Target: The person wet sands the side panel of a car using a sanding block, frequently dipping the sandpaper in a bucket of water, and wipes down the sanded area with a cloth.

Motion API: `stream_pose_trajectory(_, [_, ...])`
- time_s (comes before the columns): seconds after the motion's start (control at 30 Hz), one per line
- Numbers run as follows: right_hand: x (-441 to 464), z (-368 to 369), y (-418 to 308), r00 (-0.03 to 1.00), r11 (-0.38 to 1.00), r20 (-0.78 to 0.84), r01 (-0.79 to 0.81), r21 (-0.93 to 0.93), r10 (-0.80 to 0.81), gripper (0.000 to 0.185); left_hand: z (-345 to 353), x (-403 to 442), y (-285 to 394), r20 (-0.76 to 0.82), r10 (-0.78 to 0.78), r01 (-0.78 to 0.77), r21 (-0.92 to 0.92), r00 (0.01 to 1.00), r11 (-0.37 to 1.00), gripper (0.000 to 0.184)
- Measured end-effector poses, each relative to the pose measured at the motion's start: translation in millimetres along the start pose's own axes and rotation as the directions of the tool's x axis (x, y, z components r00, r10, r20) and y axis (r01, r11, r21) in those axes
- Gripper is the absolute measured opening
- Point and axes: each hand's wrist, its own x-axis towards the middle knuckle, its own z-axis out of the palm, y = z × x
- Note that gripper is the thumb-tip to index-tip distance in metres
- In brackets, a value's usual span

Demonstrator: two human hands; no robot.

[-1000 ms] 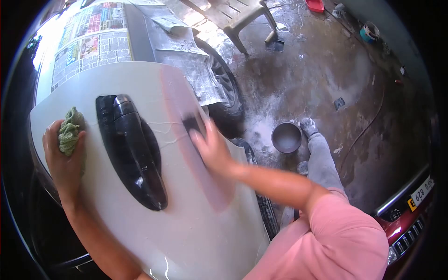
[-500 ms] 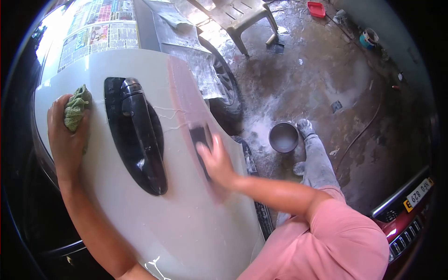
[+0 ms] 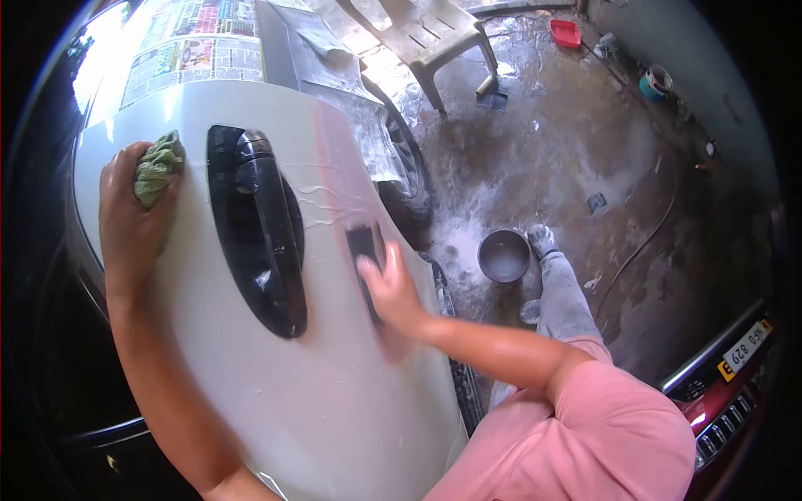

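A pale, wet car door panel [image 3: 276,409] lies in front of me, with a black door handle [image 3: 271,225] set in it. My left hand [image 3: 129,221] rests at the panel's left side, its fingers closed round a crumpled green cloth [image 3: 159,169]. Right of the handle, my right hand [image 3: 394,292] is blurred by motion. It presses a dark, flat piece of sandpaper [image 3: 362,242] against the pinkish strip [image 3: 341,159] along the panel's right side. Thin streaks of liquid run across the surface between handle and strip. My right palm hides part of the sandpaper.
A grey bucket [image 3: 504,255] stands on the wet floor beside my foot [image 3: 543,240]. A plastic chair [image 3: 434,42] is beyond the wheel [image 3: 407,159]. Newspaper [image 3: 188,63] covers the car's far part. A red car's bumper [image 3: 710,409] is at the lower right.
My view has shifted slightly, so the panel sits a little further right. The left hand still holds the cloth, and the right hand stays on the pinkish strip with the sandpaper.
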Motion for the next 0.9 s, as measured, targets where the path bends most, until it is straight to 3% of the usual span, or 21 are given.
stream_pose_trajectory(0.03, [36.7,7.0,-15.0,0.991,0.993,-0.058,0.116,-0.031,-0.117,0.035,0.5,-0.2,0.5,-0.009,-0.010,0.010,0.001,1.000,1.000,0.044])
stream_pose_trajectory(0.1, [115.1,17.6,-34.9,0.995,0.977,-0.047,0.080,-0.198,-0.091,0.037,-0.5,-1.5,1.8,-0.016,-0.028,0.028,0.001,0.999,1.000,0.044])
stream_pose_trajectory(0.17, [169.1,28.7,-38.6,0.970,0.957,-0.083,0.209,-0.201,-0.229,0.037,-1.0,-2.7,3.7,-0.012,-0.038,0.038,-0.008,0.999,0.999,0.045])
stream_pose_trajectory(0.3, [92.8,17.0,-19.9,0.978,0.960,-0.068,0.178,-0.214,-0.197,0.034,-0.6,-1.9,0.9,-0.057,-0.006,0.006,0.010,0.998,1.000,0.045])
stream_pose_trajectory(0.37, [19.4,5.7,-9.3,0.992,0.990,-0.059,0.104,-0.091,-0.109,0.031,0.0,-1.8,0.4,-0.042,-0.010,0.011,0.015,0.999,1.000,0.046])
stream_pose_trajectory(0.47, [7.3,6.6,9.2,0.998,0.999,-0.060,0.027,-0.038,-0.029,0.032,1.3,-2.2,-4.6,-0.061,0.029,-0.029,0.009,0.998,1.000,0.046])
stream_pose_trajectory(0.53, [75.8,11.8,-12.1,0.985,0.977,-0.078,0.143,-0.159,-0.157,0.034,1.4,-1.6,-0.7,-0.058,-0.003,0.005,0.029,0.998,1.000,0.047])
stream_pose_trajectory(0.57, [119.6,14.9,-18.3,0.991,0.970,-0.074,0.095,-0.224,-0.114,0.038,1.1,-1.9,1.1,-0.052,-0.018,0.020,0.040,0.999,0.999,0.047])
stream_pose_trajectory(0.63, [189.4,16.4,-24.8,0.972,0.958,-0.066,0.210,-0.196,-0.227,0.041,3.8,-1.9,-2.8,-0.057,-0.015,0.017,0.042,0.998,0.999,0.047])
stream_pose_trajectory(0.67, [200.0,16.6,-26.2,0.986,0.964,-0.070,0.133,-0.230,-0.152,0.041,4.5,-1.7,-4.8,-0.062,-0.011,0.013,0.041,0.998,0.999,0.047])
stream_pose_trajectory(0.77, [133.5,5.0,-10.8,0.991,0.968,-0.004,0.132,-0.214,-0.136,0.038,6.3,-2.8,-5.4,-0.055,-0.074,0.076,0.027,0.996,0.997,0.048])
stream_pose_trajectory(0.9, [-14.1,-7.7,34.8,0.971,0.963,0.015,0.237,-0.127,-0.237,0.043,5.9,-1.1,-6.4,-0.035,-0.040,0.041,0.043,0.999,0.998,0.044])
